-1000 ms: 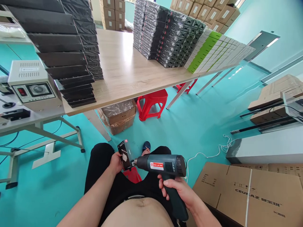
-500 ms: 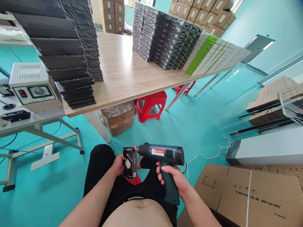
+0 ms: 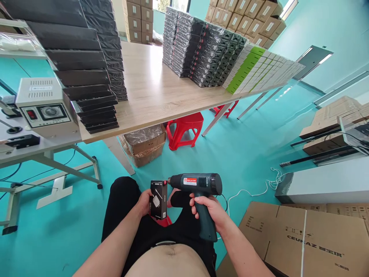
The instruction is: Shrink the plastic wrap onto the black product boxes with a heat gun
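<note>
In my left hand [image 3: 144, 202] is a small black box [image 3: 157, 199], held upright by its left side above my lap. A white plug and cable are printed on its front. My right hand [image 3: 210, 209] wraps round the handle of a dark green heat gun [image 3: 198, 184], which lies level and points left. The gun's metal nozzle is close to the box's upper right edge; I cannot tell whether they touch. The fingers of my left hand behind the box are hidden.
A wooden table [image 3: 144, 84] bears stacked black boxes [image 3: 83, 71], film-wrapped black boxes [image 3: 201, 50] and white-and-green boxes [image 3: 259, 71]. Under it are a red stool [image 3: 186, 130] and a carton [image 3: 147, 146]. A control unit [image 3: 47, 107] stands left; a large carton [image 3: 302, 238] lies right.
The heat gun has shifted slightly up and left, its rear end rising. The black box has turned a little and stays in my left hand. The view has tilted slightly.
</note>
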`<state>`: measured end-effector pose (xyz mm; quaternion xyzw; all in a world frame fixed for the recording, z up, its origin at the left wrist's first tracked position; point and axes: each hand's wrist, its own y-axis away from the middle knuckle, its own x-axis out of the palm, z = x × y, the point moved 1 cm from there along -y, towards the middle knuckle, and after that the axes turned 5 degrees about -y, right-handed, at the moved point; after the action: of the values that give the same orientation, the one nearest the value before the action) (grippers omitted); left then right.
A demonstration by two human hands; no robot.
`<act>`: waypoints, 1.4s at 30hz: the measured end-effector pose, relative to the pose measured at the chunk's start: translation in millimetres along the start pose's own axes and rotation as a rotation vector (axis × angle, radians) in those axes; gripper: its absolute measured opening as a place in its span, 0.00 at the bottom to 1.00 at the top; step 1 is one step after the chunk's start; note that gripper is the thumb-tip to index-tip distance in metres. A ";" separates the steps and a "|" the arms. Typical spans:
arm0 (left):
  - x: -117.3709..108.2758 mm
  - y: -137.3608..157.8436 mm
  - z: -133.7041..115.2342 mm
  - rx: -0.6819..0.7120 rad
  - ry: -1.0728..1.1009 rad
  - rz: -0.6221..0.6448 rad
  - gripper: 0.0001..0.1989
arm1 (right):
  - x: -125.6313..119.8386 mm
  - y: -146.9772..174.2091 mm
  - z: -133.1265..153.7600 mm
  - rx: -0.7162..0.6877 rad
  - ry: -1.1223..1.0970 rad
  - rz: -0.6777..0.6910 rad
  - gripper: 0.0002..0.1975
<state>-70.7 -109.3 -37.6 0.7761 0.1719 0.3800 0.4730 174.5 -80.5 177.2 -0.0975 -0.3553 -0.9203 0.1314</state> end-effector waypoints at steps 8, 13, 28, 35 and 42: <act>3.1 4.3 -1.5 0.072 -0.053 0.038 0.06 | 3.9 -4.6 13.2 -0.021 0.054 0.079 0.13; 2.0 3.9 -4.5 0.138 0.010 0.007 0.05 | 4.1 6.2 11.9 0.075 0.179 0.160 0.14; 5.8 5.6 -13.6 0.323 0.179 -0.048 0.05 | -4.2 31.0 -1.9 0.157 0.297 0.216 0.13; 6.8 14.0 -17.9 0.313 0.190 -0.021 0.05 | -11.7 43.0 -18.1 0.168 0.184 0.194 0.14; 12.9 42.3 -25.9 0.122 0.222 0.468 0.35 | -30.3 31.7 -19.2 0.165 0.023 0.213 0.15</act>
<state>-85.7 -106.5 11.3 0.7753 0.0613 0.5507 0.3031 211.4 -110.9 174.9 -0.1132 -0.4158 -0.8699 0.2400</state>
